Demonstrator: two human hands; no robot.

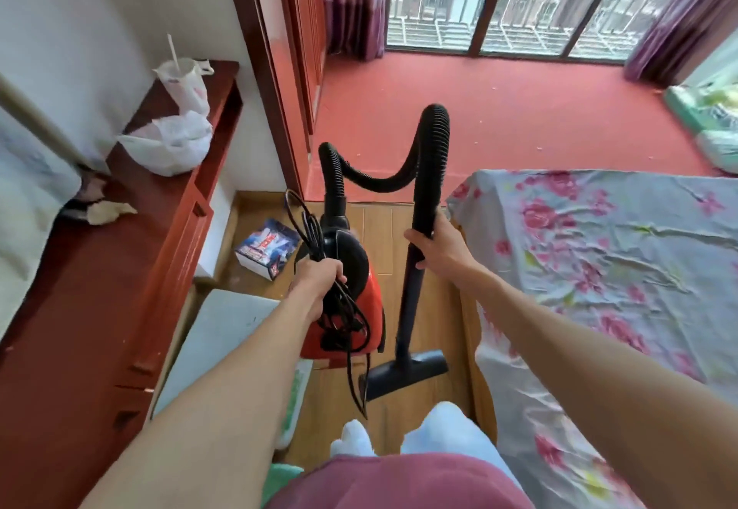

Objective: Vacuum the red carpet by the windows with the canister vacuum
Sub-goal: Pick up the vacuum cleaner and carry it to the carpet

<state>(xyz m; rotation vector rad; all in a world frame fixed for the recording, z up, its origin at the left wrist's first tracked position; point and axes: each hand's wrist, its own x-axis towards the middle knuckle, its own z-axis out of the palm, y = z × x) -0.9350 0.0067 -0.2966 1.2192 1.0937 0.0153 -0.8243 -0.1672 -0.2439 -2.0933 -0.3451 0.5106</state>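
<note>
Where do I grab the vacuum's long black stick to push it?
Grip the wand up high, just below the hose, where the right hand holds it now. Come from the bed side and curl round it: the tube is thin, round and nearly upright, with the nozzle down low. The left hand holds the cord.

Arms stretched forward: left hand (317, 279) curled round cord (313, 235) atop vacuum (369, 305); right hand (437, 247) grips tube (411, 301) beside vacuum.
</note>
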